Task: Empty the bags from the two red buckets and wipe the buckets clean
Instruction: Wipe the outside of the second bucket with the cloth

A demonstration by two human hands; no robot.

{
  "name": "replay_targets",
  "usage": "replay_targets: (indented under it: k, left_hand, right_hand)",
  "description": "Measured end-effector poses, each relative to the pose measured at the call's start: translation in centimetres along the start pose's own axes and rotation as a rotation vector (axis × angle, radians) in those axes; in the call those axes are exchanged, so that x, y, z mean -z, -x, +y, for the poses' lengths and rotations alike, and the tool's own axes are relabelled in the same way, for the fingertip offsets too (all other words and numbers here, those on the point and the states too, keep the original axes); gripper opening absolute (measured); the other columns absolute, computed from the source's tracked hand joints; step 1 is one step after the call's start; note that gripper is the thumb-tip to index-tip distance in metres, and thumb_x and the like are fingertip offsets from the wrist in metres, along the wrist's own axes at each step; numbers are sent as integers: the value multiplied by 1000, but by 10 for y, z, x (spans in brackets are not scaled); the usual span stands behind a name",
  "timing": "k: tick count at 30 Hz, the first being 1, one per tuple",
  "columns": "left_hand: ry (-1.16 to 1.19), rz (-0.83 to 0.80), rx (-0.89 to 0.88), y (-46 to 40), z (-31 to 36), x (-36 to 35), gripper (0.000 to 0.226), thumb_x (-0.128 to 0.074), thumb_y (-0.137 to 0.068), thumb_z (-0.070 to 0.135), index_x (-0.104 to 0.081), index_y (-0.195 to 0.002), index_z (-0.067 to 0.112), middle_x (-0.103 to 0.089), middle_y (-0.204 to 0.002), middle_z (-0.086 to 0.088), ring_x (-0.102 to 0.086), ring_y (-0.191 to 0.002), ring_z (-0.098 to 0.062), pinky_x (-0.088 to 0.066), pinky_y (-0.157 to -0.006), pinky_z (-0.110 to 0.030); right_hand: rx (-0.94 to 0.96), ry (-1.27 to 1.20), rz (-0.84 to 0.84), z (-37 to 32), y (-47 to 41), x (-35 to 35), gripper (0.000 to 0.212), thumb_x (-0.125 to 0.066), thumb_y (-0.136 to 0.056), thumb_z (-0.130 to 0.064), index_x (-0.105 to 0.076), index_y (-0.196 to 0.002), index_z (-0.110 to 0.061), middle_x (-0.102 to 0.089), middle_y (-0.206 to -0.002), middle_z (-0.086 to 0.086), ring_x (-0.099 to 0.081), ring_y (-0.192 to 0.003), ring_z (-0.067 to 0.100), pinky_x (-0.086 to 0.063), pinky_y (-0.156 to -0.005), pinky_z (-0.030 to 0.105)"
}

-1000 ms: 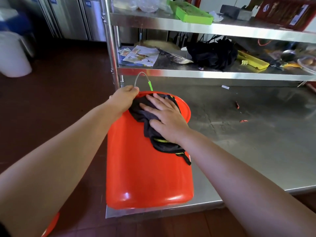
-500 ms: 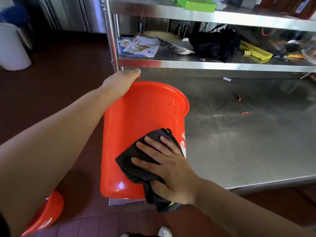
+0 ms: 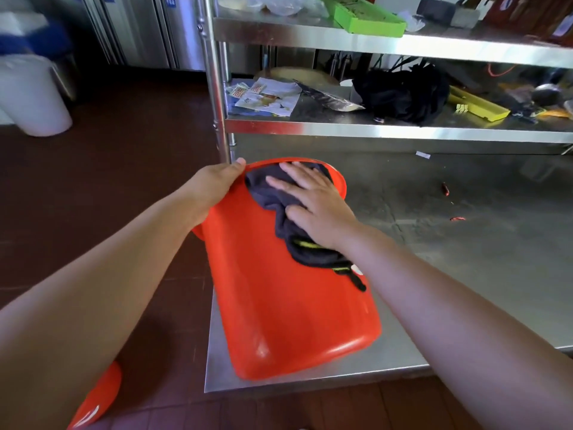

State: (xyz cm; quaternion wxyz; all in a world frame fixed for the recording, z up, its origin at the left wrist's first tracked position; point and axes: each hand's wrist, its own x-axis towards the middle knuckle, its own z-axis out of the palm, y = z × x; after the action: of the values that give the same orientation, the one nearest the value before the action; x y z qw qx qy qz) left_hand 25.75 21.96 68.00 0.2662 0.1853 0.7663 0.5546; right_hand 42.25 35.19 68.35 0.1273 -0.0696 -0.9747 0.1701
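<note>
Since half a second ago the right hand has slid its dark cloth from the bucket's base end up to the rim end, and the red bucket now lies lower on its side. That hand lies flat and open, fingers spread, pressing the cloth against the bucket's outer wall just below the rim. The left hand is closed on the rim at its far left side, thumb on top. The bucket lies at the front left corner of the stainless steel table, base toward the front edge and mouth toward the shelf post. A second red bucket shows partly on the dark red tiled floor at lower left, under the left forearm. On the lower shelf over the table's back edge lie printed papers and a black bundle; a green tray lies on the upper shelf. A white bin stands on the floor at far left, before steel cabinets.
</note>
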Motion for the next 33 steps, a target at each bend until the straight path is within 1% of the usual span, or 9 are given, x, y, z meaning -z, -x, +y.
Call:
replay_targets:
  k: [6,11,15,17,19,22,25,30,33]
  left_hand:
    - [-57,-43,-46,3,-5,3,34,-48,-95,47,-67,-103,20,-70,-102,-7,-66,-94,-19,-51,-90,-35]
    - [-107,-29,-104,7,-14,9,42,-45,-96,46,-62,-119,16,-65,-111,-5,-61,-99,-15,-45,-89,-30]
    - [-186,41,-219,12,-10,11,26,-44,-99,29,-61,-118,23,-61,-108,1,-55,-94,-10,-43,-79,-22]
    - [-232,58,-267,14,2,8,32,-43,-96,14,-62,-120,26,-59,-105,5,-53,-83,-4,-41,-65,-10]
    - [-208,28,-255,12,15,0,41,-43,-91,5,-63,-119,26,-61,-106,6,-56,-83,-2,-42,-63,-5]
    - [-132,-31,-98,11,27,-18,22,-55,-89,32,-67,-107,28,-62,-103,4,-59,-96,-14,-45,-85,-23]
    - [-172,-29,-12,10,24,-21,53,-60,-78,60,-62,-121,29,-59,-123,2,-55,-114,-20,-40,-99,-34]
    - [-84,-87,25,8,22,-18,70,-65,-61,68,-65,-118,27,-63,-124,-2,-60,-112,-23,-41,-103,-42]
    - [22,-113,17,7,18,-22,55,-70,-64,57,-71,-104,19,-71,-106,-6,-67,-99,-25,-48,-98,-46]
  right_hand:
    - [6,60,-2,-5,15,-8,57,-39,-88,-28,-36,-144,-37,-14,-159,-8,0,-146,9,6,-118,32]
    - [78,44,-33,-19,77,-9,60,-43,-84,-25,-40,-143,-33,-17,-158,-6,-2,-147,11,1,-119,36]
    - [163,33,-94,-29,129,-12,63,-42,-79,-28,-42,-142,-30,-19,-157,-2,-5,-147,16,-6,-119,44]
    - [209,59,-120,-35,147,-16,64,-42,-78,-32,-42,-142,-31,-19,-157,-1,-6,-147,17,-7,-119,46]
    - [244,79,-119,-42,158,-20,62,-40,-80,-35,-43,-142,-31,-20,-157,-1,-7,-147,18,-9,-118,47]
    - [255,75,-93,-49,158,-24,60,-39,-80,-36,-46,-139,-30,-24,-156,-1,-10,-147,18,-12,-117,48]
    - [262,48,-87,-47,144,-23,61,-39,-78,-34,-49,-138,-30,-26,-156,-2,-11,-147,15,-11,-118,45]
    - [140,37,-11,-25,90,-14,59,-41,-79,-27,-48,-138,-30,-28,-155,-3,-14,-146,16,-6,-119,39]
    - [21,-11,51,-6,47,-2,58,-44,-79,-21,-50,-137,-28,-29,-154,-2,-17,-145,18,-9,-118,39]
